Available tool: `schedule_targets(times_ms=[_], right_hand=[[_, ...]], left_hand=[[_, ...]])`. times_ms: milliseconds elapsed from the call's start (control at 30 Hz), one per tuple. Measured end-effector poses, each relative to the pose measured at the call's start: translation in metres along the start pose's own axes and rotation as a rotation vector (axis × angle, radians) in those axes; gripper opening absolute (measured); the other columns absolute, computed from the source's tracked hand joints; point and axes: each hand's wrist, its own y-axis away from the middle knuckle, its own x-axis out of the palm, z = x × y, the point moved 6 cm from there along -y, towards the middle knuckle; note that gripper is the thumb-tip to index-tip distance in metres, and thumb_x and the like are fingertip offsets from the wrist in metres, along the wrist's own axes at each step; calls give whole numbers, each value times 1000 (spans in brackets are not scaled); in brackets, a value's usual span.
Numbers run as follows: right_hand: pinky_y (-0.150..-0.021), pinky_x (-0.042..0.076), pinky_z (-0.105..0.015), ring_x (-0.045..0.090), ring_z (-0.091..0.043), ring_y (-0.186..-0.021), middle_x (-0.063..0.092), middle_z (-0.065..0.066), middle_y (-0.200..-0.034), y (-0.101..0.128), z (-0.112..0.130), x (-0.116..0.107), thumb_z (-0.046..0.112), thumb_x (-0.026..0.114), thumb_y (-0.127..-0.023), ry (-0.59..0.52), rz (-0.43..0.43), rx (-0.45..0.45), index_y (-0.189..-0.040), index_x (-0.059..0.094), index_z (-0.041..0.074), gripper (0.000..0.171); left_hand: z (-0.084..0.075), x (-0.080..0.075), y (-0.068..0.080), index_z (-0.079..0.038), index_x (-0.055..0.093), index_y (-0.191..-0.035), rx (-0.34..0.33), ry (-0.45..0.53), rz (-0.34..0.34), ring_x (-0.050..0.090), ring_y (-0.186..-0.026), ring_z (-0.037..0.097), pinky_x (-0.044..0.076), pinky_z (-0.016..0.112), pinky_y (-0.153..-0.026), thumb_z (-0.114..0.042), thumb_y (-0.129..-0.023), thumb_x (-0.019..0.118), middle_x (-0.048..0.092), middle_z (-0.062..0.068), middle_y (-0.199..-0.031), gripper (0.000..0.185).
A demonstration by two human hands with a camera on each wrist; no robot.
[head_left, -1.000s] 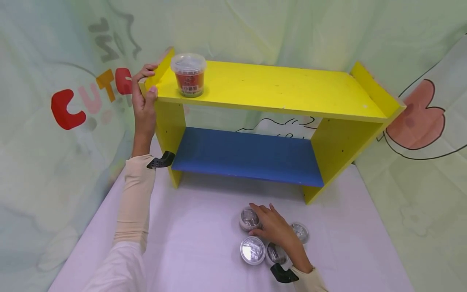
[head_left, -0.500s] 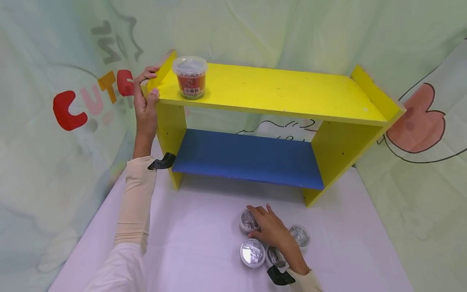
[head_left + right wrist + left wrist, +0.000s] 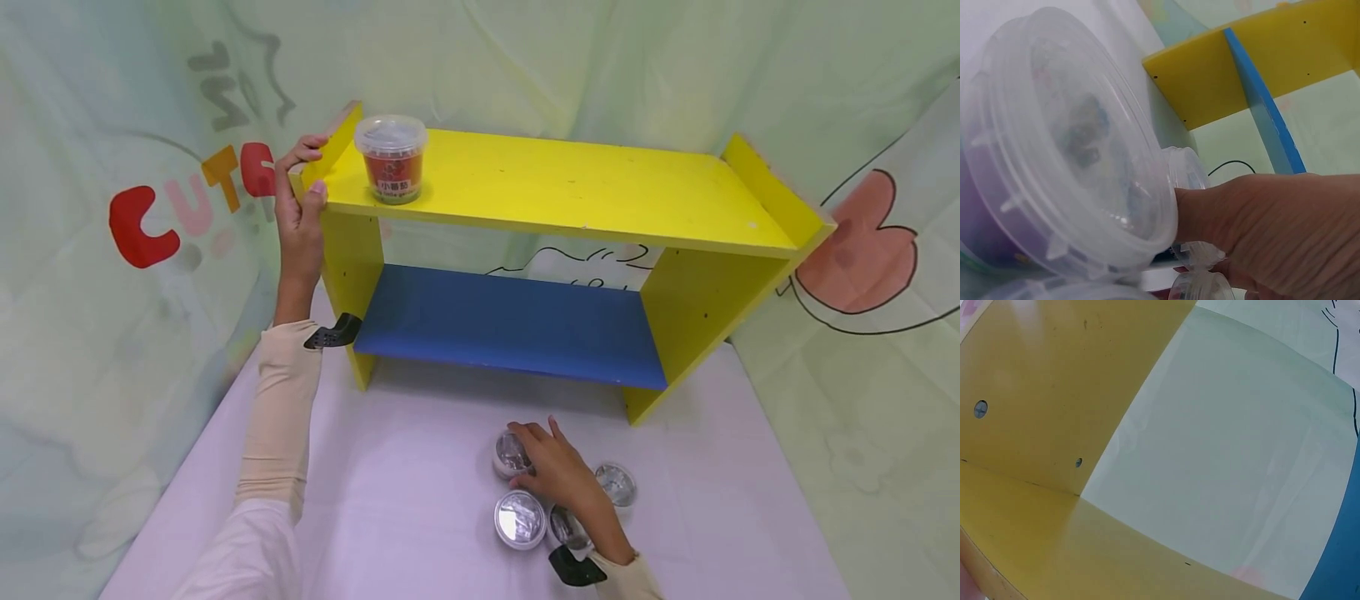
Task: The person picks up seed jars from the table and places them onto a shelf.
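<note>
My left hand (image 3: 300, 200) grips the top left corner of a yellow shelf unit (image 3: 570, 179), fingers over the raised side lip and thumb on the front edge. A red tub with a clear lid (image 3: 390, 158) stands on the top board just beside that hand. On the table in front, my right hand (image 3: 551, 471) lies over a small clear-lidded tub (image 3: 510, 454), fingers and thumb curled round it. In the right wrist view a clear lid (image 3: 1072, 144) fills the left side, with my right hand (image 3: 1272, 231) against it. The left wrist view shows no hand.
Three more clear-lidded tubs (image 3: 520, 518) (image 3: 617, 483) (image 3: 566, 527) sit close round my right hand. The blue lower board (image 3: 510, 321) holds nothing. Printed green cloth (image 3: 862, 350) hangs behind and at both sides. The table is covered in pale lilac cloth (image 3: 390, 467).
The head view has shifted slightly. My right hand has stayed on the same tub and my left hand has kept its hold on the shelf corner.
</note>
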Motion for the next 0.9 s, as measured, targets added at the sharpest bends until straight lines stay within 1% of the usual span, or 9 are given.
schedule_targets(times_ms=[333,467,567,667,733,800,867,900], right_hand=[[-116,21,-63,59,-33,-120,62,-17,-123,0,1,0,25,86,-70,18,-11,-1,-135,49,2,79],[-116,20,-63,59,-34,-120,62,-17,-123,0,1,-1,26,86,-70,-4,-19,-1,-136,49,2,79],[-117,21,-61,59,-35,-120,61,-17,-124,-1,2,-3,25,86,-71,-38,-39,3,-137,49,4,79],[-117,23,-60,56,-39,-122,60,-17,-126,-1,3,-6,24,85,-71,-83,-73,18,-138,48,6,79],[-117,24,-58,52,-42,-126,58,-18,-128,-2,3,-9,23,85,-71,-124,-92,38,-140,47,7,80],[-116,26,-58,48,-45,-130,56,-20,-131,-3,3,-12,22,84,-73,-160,-107,65,-141,46,7,80],[-113,31,-59,43,-47,-133,54,-21,-133,-3,2,-14,22,83,-74,-192,-116,89,-142,45,7,80],[-111,35,-58,45,-47,-132,53,-21,-133,-3,2,-15,21,83,-75,-214,-123,100,-143,44,6,80]], left_hand=[[0,0,0,-7,50,-115,7,-10,2,40,-133,23,35,36,-115,-5,-88,43,49,13,-133,28],[7,-2,-1,-8,49,-116,20,-5,5,40,-133,23,35,36,-115,-5,-89,43,49,12,-133,28],[15,-6,-3,-8,49,-116,29,8,7,40,-133,24,35,36,-115,-5,-89,43,49,12,-134,28],[21,-8,-4,-9,50,-116,27,18,3,40,-133,24,36,35,-114,-5,-89,42,49,12,-134,28],[22,-9,-4,-9,50,-116,25,17,2,40,-133,24,37,34,-113,-5,-89,43,49,12,-134,29],[17,-7,-4,-9,50,-116,20,12,3,40,-133,25,38,34,-113,-5,-89,43,48,13,-134,29],[17,-7,-4,-9,50,-116,26,7,7,40,-133,25,38,35,-113,-5,-89,44,49,13,-134,29],[17,-7,-3,-10,50,-117,30,2,9,40,-133,25,39,35,-112,-5,-89,44,49,13,-134,29]])
